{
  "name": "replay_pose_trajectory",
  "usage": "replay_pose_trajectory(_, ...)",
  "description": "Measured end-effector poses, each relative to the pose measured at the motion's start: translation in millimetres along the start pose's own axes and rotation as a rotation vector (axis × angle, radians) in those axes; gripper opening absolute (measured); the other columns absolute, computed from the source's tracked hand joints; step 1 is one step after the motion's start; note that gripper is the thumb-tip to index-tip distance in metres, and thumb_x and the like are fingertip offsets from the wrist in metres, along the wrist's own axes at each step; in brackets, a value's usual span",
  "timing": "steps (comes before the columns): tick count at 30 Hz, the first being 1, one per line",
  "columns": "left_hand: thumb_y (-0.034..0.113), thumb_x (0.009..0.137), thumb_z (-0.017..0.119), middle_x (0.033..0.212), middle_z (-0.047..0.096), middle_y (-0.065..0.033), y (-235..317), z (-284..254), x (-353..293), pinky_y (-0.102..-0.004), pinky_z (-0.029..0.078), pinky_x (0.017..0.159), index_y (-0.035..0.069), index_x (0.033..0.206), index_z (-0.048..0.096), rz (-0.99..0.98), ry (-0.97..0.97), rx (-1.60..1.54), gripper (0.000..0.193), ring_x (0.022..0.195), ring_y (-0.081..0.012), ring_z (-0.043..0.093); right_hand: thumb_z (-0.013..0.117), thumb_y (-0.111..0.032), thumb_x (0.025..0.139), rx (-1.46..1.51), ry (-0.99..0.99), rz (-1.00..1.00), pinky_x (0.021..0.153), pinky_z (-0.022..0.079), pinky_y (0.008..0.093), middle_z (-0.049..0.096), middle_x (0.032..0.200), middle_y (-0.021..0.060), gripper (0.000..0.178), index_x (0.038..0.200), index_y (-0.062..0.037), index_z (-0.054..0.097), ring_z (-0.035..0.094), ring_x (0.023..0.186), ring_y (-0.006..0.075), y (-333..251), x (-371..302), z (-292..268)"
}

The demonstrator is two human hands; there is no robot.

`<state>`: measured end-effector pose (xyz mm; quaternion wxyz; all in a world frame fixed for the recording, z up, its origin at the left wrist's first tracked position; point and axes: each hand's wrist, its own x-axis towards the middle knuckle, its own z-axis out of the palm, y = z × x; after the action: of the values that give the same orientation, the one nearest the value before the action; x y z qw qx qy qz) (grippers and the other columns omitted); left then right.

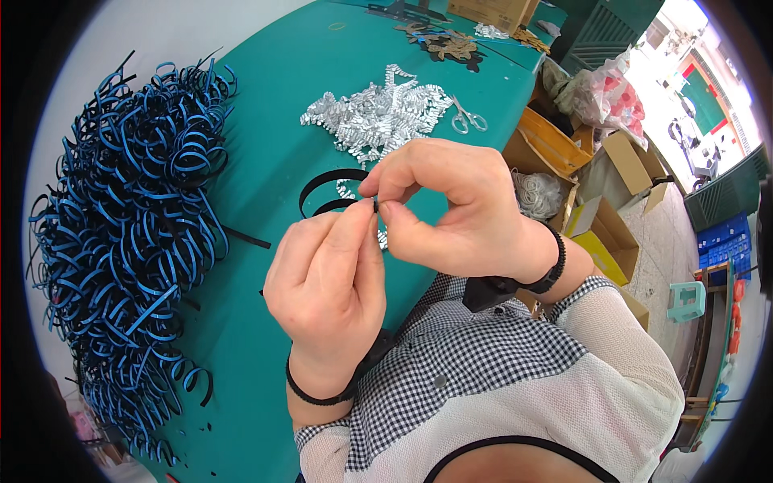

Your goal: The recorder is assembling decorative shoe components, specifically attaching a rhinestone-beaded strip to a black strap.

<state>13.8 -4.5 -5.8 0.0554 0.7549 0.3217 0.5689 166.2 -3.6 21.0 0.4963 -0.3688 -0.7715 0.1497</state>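
Above the green table, my left hand (328, 282) and my right hand (451, 205) meet at the fingertips, both pinched together. Between them shows a small dark end of a black strip (375, 207). The strip's curved black loop (306, 193) arches out behind my left fingers. How each fingertip sits on the strip is partly hidden. Bits of a white crimped strip (345, 190) show behind my hands. Beyond my right hand lies a tangled heap of white crimped strips (366, 117). Small scissors (465, 118) rest at its right side.
A big pile of curled black-and-blue strips (141, 241) covers the left of the green table (274, 105). Brown and black cut pieces (447, 44) lie at the far edge. Cardboard boxes (600, 237) and a plastic bag (604, 101) stand at the right, beside a pale green stool (686, 300).
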Motion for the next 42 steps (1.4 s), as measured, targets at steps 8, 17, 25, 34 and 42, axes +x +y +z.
replay_pose_trajectory(8, -0.006, 0.068, 0.067, 0.076, 0.061, -0.0091, -1, 1, 1, -0.0245, 0.045, 0.049, 0.000, 0.089, 0.064, -0.056, -0.011, -0.123, 0.022, 0.059, -0.0177, 0.058, 0.055, 0.004, 0.068, 0.145, -0.008, 0.125, 0.065, 0.049, 0.0239, 0.060, 0.077, 0.0097, 0.007, 0.075, 0.0033, 0.055, 0.058, 0.071, 0.0117, 1, -4, -2)
replay_pose_trajectory(17, -0.004, 0.073, 0.066, 0.077, 0.061, -0.0070, -6, 1, 6, -0.0183, 0.037, 0.045, -0.002, 0.087, 0.064, -0.186, -0.014, -0.266, 0.014, 0.057, -0.0061, 0.052, 0.054, 0.003, 0.072, 0.262, -0.010, 0.215, 0.068, 0.050, 0.0244, 0.060, 0.085, 0.0097, 0.003, 0.075, 0.0023, 0.053, 0.057, 0.077, 0.0109, 3, -3, -2)
replay_pose_trajectory(25, -0.004, 0.079, 0.062, 0.077, 0.058, -0.0050, -11, -15, 5, -0.0161, 0.038, 0.053, -0.007, 0.090, 0.060, -0.516, -0.004, -0.655, 0.012, 0.061, -0.0052, 0.050, 0.054, -0.009, 0.083, 0.879, -0.005, 0.221, 0.054, 0.051, 0.0231, 0.059, 0.093, 0.0183, 0.009, 0.083, -0.0021, 0.048, 0.061, 0.068, 0.0128, 17, -2, -8)
replay_pose_trajectory(34, 0.008, 0.085, 0.059, 0.084, 0.065, -0.0139, -17, -23, 8, -0.0176, 0.040, 0.047, -0.001, 0.095, 0.060, -0.628, -0.010, -0.993, 0.013, 0.059, -0.0087, 0.057, 0.054, -0.006, 0.084, 0.990, 0.007, 0.295, 0.056, 0.049, 0.0247, 0.057, 0.078, 0.0076, 0.006, 0.085, -0.0024, 0.048, 0.057, 0.064, 0.0123, 22, -8, -11)
replay_pose_trajectory(42, 0.013, 0.092, 0.046, 0.091, 0.063, -0.0223, -23, -26, 14, -0.0215, 0.047, 0.052, 0.000, 0.098, 0.052, -0.692, 0.018, -1.100, 0.016, 0.069, -0.0213, 0.065, 0.060, -0.002, 0.080, 0.554, -0.032, 0.256, 0.061, 0.045, 0.0241, 0.054, 0.080, 0.0036, 0.020, 0.099, -0.0017, 0.055, 0.054, 0.069, 0.0105, 39, -20, -19)
